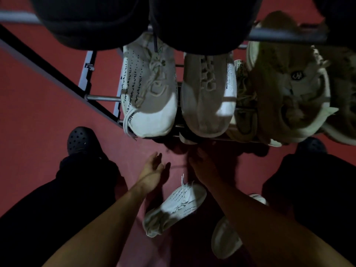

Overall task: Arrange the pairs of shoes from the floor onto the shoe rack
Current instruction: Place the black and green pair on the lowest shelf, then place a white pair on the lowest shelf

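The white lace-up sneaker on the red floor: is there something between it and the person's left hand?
Nothing visible is. The white lace-up sneaker with dotted sides lies on the red floor between the two forearms. The left hand hovers open just beyond it, near the metal shoe rack, with only bare floor between.

One head-worn view looks steeply down, close over the shoe rack (102, 97) and red floor (38, 93); beyond the fingers (157, 157) the rack fills the frame, dim, perhaps shadowed.
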The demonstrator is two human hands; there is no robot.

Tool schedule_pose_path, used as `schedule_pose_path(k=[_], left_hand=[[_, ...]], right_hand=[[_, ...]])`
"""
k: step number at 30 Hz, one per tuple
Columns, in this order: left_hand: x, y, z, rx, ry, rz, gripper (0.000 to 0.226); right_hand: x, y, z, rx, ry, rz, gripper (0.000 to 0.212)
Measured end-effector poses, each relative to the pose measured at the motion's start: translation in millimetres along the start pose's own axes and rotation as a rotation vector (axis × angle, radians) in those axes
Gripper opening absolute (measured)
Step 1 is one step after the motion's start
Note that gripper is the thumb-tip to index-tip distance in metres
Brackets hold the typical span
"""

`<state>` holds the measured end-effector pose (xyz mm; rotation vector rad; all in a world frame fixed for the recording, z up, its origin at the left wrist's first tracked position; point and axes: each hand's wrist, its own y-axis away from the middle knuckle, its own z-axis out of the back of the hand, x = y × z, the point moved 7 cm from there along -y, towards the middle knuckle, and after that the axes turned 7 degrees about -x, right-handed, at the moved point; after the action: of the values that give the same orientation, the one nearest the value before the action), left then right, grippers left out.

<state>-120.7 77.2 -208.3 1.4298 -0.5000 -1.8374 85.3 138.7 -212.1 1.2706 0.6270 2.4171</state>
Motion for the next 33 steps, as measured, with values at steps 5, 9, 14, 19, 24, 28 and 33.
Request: schedule_pose_path(k=[5,9,14,19,24,28,33], left_hand=[[10.9,53.0,-6.6,0.070,-0.403,-0.156,0.056],[23.1,95.8,-15.5,0.167,-0.529,-0.190,0.055],[72.8,115.8,-19.4,0.185,-0.714,-0.139,0.048],[144.9,79.4,-18.4,0.133,-0.793,-0.145,0.044],[119.6,76.8,-31.9,0.042,-0.869,-0.227,0.058],[143.4,53.5,-42.2,0.052,-0.755,-0.199,0.082],[113.1,73.0,-39.8,-0.018,-0.704,0.011,0.101]], right_hand=[[0.7,44.4,27.3,0.044,0.360,0.250,0.057],[-25.4,81.5,55.7,0.083,0.457,0.300,0.061],[-72.2,119.3,79.8,0.104,0.491,0.210,0.065],[-109.8,134.4,73.0,0.148,0.426,0.033,0.068],[-139.0,146.1,53.3,0.239,0.408,-0.102,0.067],[-138.6,149.2,35.6,0.313,0.333,-0.159,0.074],[-131.8,137.2,10.3,0.298,0.058,-0.296,0.079]])
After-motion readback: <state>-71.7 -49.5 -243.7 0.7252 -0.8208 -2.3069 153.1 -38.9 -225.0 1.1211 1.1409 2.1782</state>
